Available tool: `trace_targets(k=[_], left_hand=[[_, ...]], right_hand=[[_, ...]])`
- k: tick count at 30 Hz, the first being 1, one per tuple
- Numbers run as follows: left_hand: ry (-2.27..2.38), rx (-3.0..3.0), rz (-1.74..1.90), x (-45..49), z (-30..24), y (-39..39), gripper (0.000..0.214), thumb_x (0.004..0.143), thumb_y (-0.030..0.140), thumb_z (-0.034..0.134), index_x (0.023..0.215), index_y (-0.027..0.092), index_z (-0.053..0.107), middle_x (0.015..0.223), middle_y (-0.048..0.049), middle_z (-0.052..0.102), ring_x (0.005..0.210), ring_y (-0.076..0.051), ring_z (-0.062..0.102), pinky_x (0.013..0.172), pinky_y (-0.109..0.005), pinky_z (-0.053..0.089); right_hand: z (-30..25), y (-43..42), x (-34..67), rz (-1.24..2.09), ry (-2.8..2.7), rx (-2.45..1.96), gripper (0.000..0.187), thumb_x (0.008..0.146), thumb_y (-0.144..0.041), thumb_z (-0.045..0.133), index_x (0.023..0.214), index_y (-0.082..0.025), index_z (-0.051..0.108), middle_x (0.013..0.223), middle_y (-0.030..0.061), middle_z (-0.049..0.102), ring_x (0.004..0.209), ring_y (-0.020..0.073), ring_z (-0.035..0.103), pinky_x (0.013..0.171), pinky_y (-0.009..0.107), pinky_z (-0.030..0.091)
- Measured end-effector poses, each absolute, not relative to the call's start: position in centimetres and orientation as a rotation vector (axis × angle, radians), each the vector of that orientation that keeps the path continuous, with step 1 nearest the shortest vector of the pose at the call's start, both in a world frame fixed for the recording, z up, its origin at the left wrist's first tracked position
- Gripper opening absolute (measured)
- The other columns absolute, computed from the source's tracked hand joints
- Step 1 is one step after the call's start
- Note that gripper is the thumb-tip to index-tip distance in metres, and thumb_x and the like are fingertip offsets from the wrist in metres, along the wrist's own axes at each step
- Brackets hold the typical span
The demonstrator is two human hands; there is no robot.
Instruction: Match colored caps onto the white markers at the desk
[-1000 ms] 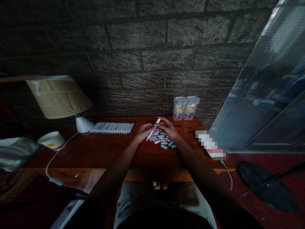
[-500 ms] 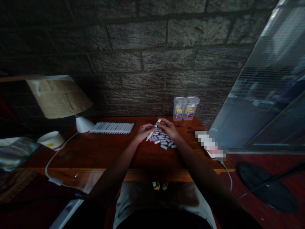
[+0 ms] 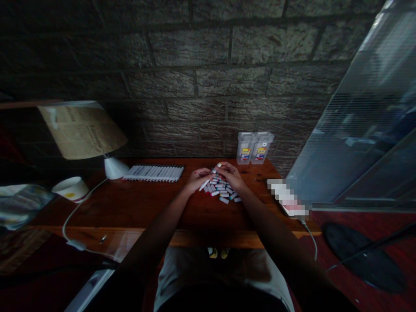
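Note:
Over a pile of loose marker caps (image 3: 224, 200), both hands work close together. My left hand (image 3: 198, 178) is closed on a white marker (image 3: 204, 185), whose lower end slants down and left. In the fingers of my right hand (image 3: 230, 173) is a small white marker cap (image 3: 219, 165), at the marker's upper end. Whether cap and marker still touch is hard to make out between the fingers. The caps below are white with coloured ends and lie jumbled on the wooden desk (image 3: 136, 206). Left of my hands, several white markers (image 3: 154, 173) lie side by side in a row.
Two clear plastic cases (image 3: 245, 149) stand against the brick wall (image 3: 169, 86). A lamp (image 3: 86, 132) and a paper cup (image 3: 70, 189) are at the left, with a cable (image 3: 66, 221) running over the desk edge. A blurred white item (image 3: 287, 197) lies at the right.
The white cap in my right fingers has shifted slightly up and right, away from the marker. The left hand has barely moved.

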State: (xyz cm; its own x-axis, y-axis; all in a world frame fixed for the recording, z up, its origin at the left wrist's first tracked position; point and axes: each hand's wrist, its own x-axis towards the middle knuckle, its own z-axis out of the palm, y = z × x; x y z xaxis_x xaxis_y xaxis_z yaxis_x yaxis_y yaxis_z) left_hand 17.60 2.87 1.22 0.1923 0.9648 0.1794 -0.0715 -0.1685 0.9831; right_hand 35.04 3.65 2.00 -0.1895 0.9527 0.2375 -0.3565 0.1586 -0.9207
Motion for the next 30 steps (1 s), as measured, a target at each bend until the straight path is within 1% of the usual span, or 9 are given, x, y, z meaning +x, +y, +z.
trace_targets(k=[5,11,13,16,19,22,24,27,30], left_hand=[[0.933,1.389,1.193,17.61,1.24,2.82,0.048,0.057,0.048,0.086,0.086,0.014,0.068,0.073,-0.0015,0.070,0.064,-0.015,0.065,0.063,-0.027,0.051],[0.937,1.391,1.209,17.65,1.21,2.88,0.048,0.056,0.049,0.087,0.084,0.015,0.068,0.074,-0.0018,0.071,0.066,-0.015,0.065,0.063,-0.027,0.051],[0.946,1.406,1.215,17.67,1.27,2.85,0.048,0.057,0.051,0.086,0.083,0.015,0.068,0.075,-0.0019,0.071,0.067,-0.015,0.065,0.063,-0.026,0.050],[0.960,1.398,1.215,17.66,1.34,2.80,0.050,0.060,0.055,0.083,0.085,0.015,0.070,0.073,-0.0018,0.070,0.065,-0.015,0.064,0.061,-0.026,0.049],[0.984,1.371,1.204,17.64,1.44,2.71,0.052,0.063,0.061,0.078,0.087,0.015,0.070,0.070,-0.0009,0.068,0.060,-0.014,0.060,0.053,-0.023,0.044],[0.999,1.377,1.208,17.64,1.66,2.50,0.051,0.061,0.061,0.079,0.081,0.015,0.070,0.067,0.0003,0.066,0.055,-0.011,0.055,0.049,-0.022,0.039],[0.979,1.381,1.191,17.67,1.83,2.35,0.050,0.059,0.059,0.081,0.079,0.015,0.070,0.067,0.0003,0.066,0.055,-0.010,0.054,0.051,-0.022,0.040],[0.963,1.375,1.162,17.71,1.96,2.27,0.049,0.058,0.057,0.083,0.079,0.015,0.070,0.068,-0.0004,0.066,0.056,-0.011,0.054,0.054,-0.023,0.042],[0.968,1.391,1.144,17.67,1.86,2.39,0.048,0.060,0.057,0.081,0.079,0.014,0.071,0.065,0.0001,0.064,0.055,-0.011,0.053,0.053,-0.023,0.040]], right_hand=[[2.02,3.60,35.18,1.374,-1.210,-0.697,0.045,0.062,-0.040,0.086,0.100,-0.023,0.069,0.072,-0.0050,0.065,0.055,0.0080,0.055,0.048,0.019,0.043],[1.90,3.53,35.24,1.377,-1.282,-0.661,0.056,0.061,-0.034,0.086,0.113,-0.024,0.066,0.071,-0.0056,0.065,0.059,0.0097,0.059,0.053,0.020,0.045],[1.88,3.51,35.22,1.377,-1.295,-0.654,0.058,0.061,-0.034,0.086,0.114,-0.024,0.065,0.072,-0.0057,0.065,0.060,0.0096,0.059,0.054,0.020,0.045],[1.99,3.48,35.22,1.369,-1.277,-0.666,0.060,0.062,-0.035,0.086,0.116,-0.024,0.063,0.071,-0.0064,0.064,0.057,0.0083,0.056,0.052,0.020,0.043],[2.18,3.55,35.28,1.357,-1.244,-0.695,0.064,0.062,-0.037,0.085,0.120,-0.024,0.060,0.068,-0.0081,0.061,0.051,0.0065,0.049,0.047,0.019,0.037],[2.25,3.72,35.35,1.346,-1.209,-0.697,0.061,0.064,-0.040,0.084,0.118,-0.026,0.059,0.063,-0.0093,0.057,0.048,0.0063,0.045,0.045,0.019,0.033],[2.23,3.84,35.34,1.341,-1.192,-0.688,0.057,0.064,-0.041,0.084,0.114,-0.026,0.059,0.063,-0.0089,0.058,0.048,0.0065,0.045,0.044,0.018,0.032],[2.21,3.95,35.24,1.348,-1.151,-0.679,0.056,0.063,-0.042,0.084,0.110,-0.027,0.059,0.069,-0.0074,0.062,0.053,0.0075,0.051,0.045,0.018,0.035],[2.35,3.95,35.21,1.364,-1.065,-0.681,0.059,0.059,-0.042,0.087,0.109,-0.028,0.058,0.073,-0.0065,0.064,0.059,0.0090,0.056,0.048,0.018,0.040]])
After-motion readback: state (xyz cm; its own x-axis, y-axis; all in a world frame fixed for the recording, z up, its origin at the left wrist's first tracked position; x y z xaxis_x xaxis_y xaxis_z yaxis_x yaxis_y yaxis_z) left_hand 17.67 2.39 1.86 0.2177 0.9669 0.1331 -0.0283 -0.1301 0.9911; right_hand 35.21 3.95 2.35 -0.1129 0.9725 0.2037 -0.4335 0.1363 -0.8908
